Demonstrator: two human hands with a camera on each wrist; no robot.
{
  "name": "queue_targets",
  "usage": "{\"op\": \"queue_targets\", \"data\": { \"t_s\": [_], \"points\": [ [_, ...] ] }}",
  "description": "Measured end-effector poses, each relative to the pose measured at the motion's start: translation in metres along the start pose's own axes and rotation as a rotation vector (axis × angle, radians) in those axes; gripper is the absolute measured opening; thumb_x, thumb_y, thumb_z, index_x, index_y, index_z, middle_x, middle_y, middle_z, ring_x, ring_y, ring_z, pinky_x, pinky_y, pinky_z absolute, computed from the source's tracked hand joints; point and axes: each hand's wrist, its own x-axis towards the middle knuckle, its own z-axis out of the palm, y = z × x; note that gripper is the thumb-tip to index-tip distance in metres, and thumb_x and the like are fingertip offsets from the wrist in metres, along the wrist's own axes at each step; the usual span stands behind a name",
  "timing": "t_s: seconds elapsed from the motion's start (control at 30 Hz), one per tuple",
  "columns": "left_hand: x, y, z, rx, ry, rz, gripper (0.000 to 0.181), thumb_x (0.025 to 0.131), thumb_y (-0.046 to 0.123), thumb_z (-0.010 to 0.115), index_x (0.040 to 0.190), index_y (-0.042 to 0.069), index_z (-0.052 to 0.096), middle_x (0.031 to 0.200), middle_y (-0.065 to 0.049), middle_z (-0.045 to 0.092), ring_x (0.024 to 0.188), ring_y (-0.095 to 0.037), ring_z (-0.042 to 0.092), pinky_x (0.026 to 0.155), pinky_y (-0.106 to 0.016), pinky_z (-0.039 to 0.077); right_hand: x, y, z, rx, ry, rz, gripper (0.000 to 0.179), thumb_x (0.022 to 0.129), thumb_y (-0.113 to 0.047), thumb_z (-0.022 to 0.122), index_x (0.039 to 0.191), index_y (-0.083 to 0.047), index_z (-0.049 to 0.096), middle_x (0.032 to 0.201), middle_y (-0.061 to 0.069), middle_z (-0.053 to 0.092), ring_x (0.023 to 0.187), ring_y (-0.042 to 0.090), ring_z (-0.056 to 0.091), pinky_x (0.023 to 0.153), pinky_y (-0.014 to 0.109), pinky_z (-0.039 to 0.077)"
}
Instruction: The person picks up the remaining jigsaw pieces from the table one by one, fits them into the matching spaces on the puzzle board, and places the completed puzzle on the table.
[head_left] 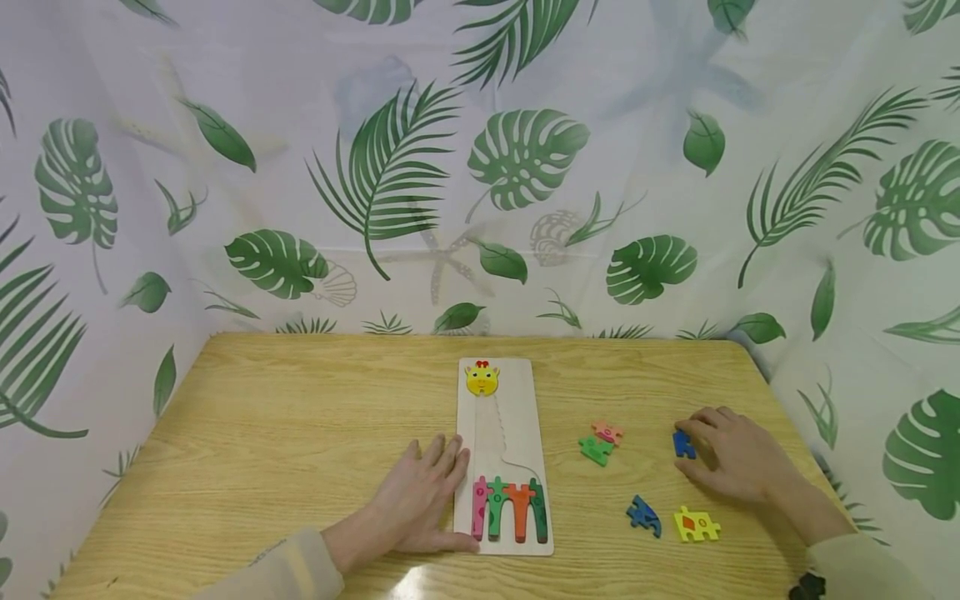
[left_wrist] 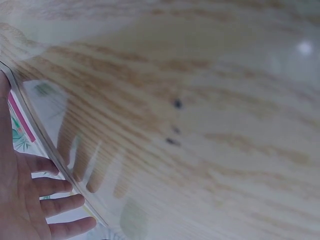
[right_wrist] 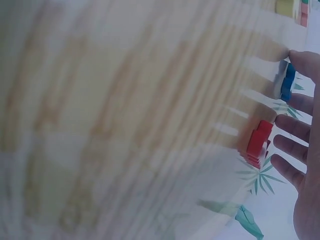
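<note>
A pale wooden puzzle board point(head_left: 517, 408) lies on the table, with a yellow giraffe head point(head_left: 482, 379) at its top. Pink, green, orange and dark green leg pieces stand in a row at its lower end. My left hand point(head_left: 423, 496) rests along the board's left edge, fingers spread, thumb at the bottom corner. Off to the right, my right hand point(head_left: 738, 458) has its thumb and index finger at opposite sides of a blue puzzle piece point(head_left: 683, 444). Under its other fingers a red piece point(right_wrist: 259, 143) shows in the right wrist view; the hand hides it from the head view.
Between board and right hand lie a salmon piece point(head_left: 608, 432) and a green piece point(head_left: 596, 450), side by side. Nearer me are a patterned blue piece point(head_left: 643, 517) and a yellow piece point(head_left: 697, 524). A leaf-printed curtain point(head_left: 420, 275) hangs behind the wooden table point(head_left: 315, 417).
</note>
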Motion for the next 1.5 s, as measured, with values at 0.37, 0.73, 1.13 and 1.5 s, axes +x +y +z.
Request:
{"op": "queue_targets", "data": {
  "t_s": [0.37,0.73,1.13,1.5],
  "points": [
    [0.001,0.000,0.002,-0.006,0.005,-0.001,0.123,0.081,0.103,0.025,0.162,0.011,0.041,0.168,-0.015,0.044,0.148,-0.032,0.052,0.114,-0.051,0.051,0.001,0.001,-0.001,0.014,0.023,-0.021,0.047,0.090,-0.048,0.079,0.124,-0.015,0.075,0.116,0.006,0.071,0.102,0.031,0.069,0.085,0.054,0.059],
    [0.001,0.000,0.003,-0.008,0.014,0.002,0.123,0.081,0.103,0.025,0.162,0.011,0.042,0.167,-0.015,0.045,0.148,-0.031,0.053,0.114,-0.051,0.050,0.003,0.001,-0.002,0.027,0.007,0.000,0.043,0.090,-0.046,0.080,0.118,-0.014,0.076,0.116,0.008,0.071,0.104,0.032,0.069,0.089,0.055,0.059],
    [0.001,0.000,0.003,-0.009,-0.005,0.001,0.123,0.081,0.103,0.023,0.162,0.012,0.041,0.168,-0.014,0.044,0.148,-0.032,0.052,0.116,-0.051,0.049,0.009,-0.004,-0.003,0.003,0.021,-0.024,0.045,0.088,-0.048,0.079,0.116,-0.014,0.076,0.116,0.008,0.072,0.106,0.033,0.069,0.091,0.055,0.059],
    [0.001,0.000,0.004,-0.008,0.013,0.005,0.123,0.081,0.102,0.024,0.162,0.011,0.042,0.167,-0.014,0.045,0.147,-0.032,0.053,0.114,-0.051,0.051,0.016,-0.019,-0.007,0.035,0.052,-0.040,0.041,0.088,-0.046,0.079,0.115,-0.015,0.076,0.116,0.008,0.073,0.107,0.033,0.069,0.093,0.054,0.058]
  ]
}}
